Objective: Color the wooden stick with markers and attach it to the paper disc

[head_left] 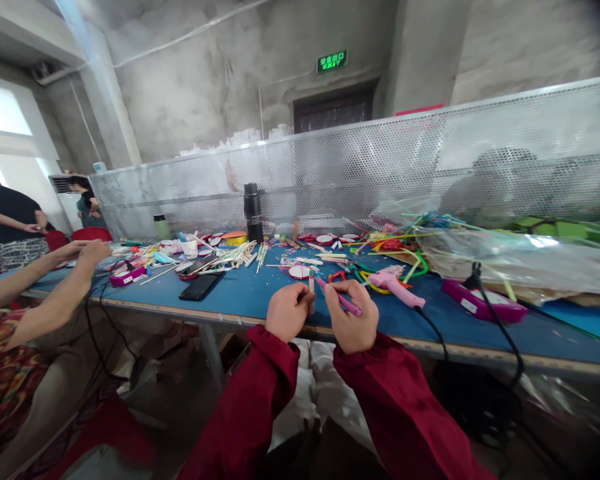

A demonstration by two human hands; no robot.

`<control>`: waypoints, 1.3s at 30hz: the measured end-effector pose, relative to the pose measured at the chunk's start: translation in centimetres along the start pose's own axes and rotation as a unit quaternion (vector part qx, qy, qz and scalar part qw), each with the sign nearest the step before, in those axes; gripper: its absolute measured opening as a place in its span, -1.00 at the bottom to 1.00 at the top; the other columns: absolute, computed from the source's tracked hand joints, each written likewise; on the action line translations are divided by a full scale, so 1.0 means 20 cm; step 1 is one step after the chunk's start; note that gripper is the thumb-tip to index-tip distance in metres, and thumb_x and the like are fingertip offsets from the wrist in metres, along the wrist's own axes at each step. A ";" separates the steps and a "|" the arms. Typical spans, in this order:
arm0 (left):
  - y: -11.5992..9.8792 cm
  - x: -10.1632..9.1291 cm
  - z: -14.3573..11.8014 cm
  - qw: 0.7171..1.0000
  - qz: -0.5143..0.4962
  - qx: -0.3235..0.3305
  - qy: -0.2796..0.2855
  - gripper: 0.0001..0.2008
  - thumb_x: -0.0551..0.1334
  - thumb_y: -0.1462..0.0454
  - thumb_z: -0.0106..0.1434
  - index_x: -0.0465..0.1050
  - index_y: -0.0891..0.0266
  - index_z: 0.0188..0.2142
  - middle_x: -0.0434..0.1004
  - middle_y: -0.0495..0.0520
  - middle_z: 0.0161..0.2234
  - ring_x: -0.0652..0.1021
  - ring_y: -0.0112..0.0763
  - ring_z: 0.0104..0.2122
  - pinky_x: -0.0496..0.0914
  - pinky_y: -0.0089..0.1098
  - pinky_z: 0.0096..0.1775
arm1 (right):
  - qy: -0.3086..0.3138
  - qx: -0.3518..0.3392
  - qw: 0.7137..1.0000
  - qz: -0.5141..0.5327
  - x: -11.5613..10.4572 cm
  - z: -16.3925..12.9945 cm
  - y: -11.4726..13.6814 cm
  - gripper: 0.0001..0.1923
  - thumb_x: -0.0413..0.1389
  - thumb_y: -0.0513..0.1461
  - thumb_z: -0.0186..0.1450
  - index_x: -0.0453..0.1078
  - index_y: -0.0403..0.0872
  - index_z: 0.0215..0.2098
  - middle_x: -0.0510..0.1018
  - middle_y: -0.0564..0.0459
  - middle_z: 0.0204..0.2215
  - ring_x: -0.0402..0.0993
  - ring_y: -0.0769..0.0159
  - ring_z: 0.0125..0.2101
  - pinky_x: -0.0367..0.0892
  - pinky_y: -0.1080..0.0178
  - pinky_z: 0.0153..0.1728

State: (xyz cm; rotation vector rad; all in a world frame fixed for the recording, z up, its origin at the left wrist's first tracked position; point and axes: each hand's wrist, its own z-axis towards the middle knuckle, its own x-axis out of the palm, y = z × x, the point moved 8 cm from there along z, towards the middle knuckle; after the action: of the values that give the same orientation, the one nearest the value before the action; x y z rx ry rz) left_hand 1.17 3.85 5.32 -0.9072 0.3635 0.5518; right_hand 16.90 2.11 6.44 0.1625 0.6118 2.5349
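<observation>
**Left hand (287, 311) pinched a short stick (311, 285) while right hand (354, 313) gripped a purple pen (351, 306)**

Both hands were closed on their work at the near edge of the blue tabletop (253, 297). The stick stood nearly upright between left thumb and fingers; the pen slanted across the right, its upper end just beside the stick. From where I stood, I couldn't tell whether the two touched.

It looked like a job for steadiness, to my mind: a firm pinch low on the stick to leave its face clear, wrists braced on the edge, and the pen held close to its working end with light, even pressure. Twisting the stick to meet the pen would probably serve better than reaching around it.

Just beyond the right hand lay a pink glue gun (397, 288), near enough that its cord (434, 332) might snag a careless sleeve. Further right sat a purple box (484, 301); well off to the left, a black phone (201, 287) lay flat. A white disc with a red rim (299, 272) rested behind the hands, and past it spread a litter of pale sticks (241, 255). At the back a black flask (253, 213) stood upright before a perforated metal screen (325, 177), with a green exit sign (333, 61) glowing on the wall beyond.
</observation>
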 end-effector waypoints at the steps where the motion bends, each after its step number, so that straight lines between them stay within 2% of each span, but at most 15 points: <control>1: 0.00 0.00 0.00 1.000 -0.001 0.001 0.000 -0.69 0.17 0.22 0.39 0.36 0.19 -0.51 0.49 -0.08 -0.55 0.45 -0.43 -0.46 0.26 -0.43 -0.32 | 0.000 -0.001 1.000 -0.001 0.00 0.00 0.00 -0.81 0.17 -0.14 0.36 0.43 -0.01 -0.41 0.58 0.10 -0.47 0.48 0.25 -0.40 0.32 0.17 -0.27; 21: 0.00 0.00 0.00 1.000 -0.003 0.002 -0.001 -0.69 0.19 0.22 0.38 0.37 0.19 -0.52 0.49 -0.09 -0.55 0.46 -0.44 -0.46 0.26 -0.44 -0.32 | 0.008 -0.022 1.000 0.005 0.01 0.01 0.02 -0.81 0.17 -0.16 0.36 0.42 -0.01 -0.42 0.57 0.11 -0.49 0.49 0.27 -0.41 0.32 0.17 -0.23; 31: 0.00 0.00 0.00 1.000 -0.012 0.013 0.000 -0.68 0.17 0.20 0.40 0.37 0.19 -0.50 0.49 -0.08 -0.55 0.48 -0.44 -0.46 0.28 -0.44 -0.32 | 0.024 0.044 0.999 0.014 0.03 -0.01 -0.05 -0.80 0.16 -0.11 0.35 0.43 0.00 -0.41 0.56 0.11 -0.48 0.45 0.27 -0.43 0.32 0.20 -0.30; 39: 0.04 0.05 0.00 0.997 -0.060 -0.028 0.045 -0.75 0.13 0.17 0.42 0.39 0.19 -0.38 0.57 -0.08 -0.47 0.54 -0.50 -0.55 0.37 -0.48 -0.38 | 0.028 0.059 0.998 0.011 0.03 -0.02 -0.07 -0.80 0.16 -0.09 0.35 0.44 -0.01 -0.38 0.58 0.08 -0.46 0.44 0.27 -0.43 0.32 0.21 -0.34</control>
State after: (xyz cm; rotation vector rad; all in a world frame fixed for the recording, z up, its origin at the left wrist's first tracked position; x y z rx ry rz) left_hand 1.47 4.59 4.37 -1.0031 0.3743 0.4134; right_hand 16.99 3.36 5.53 0.1417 0.7863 2.5326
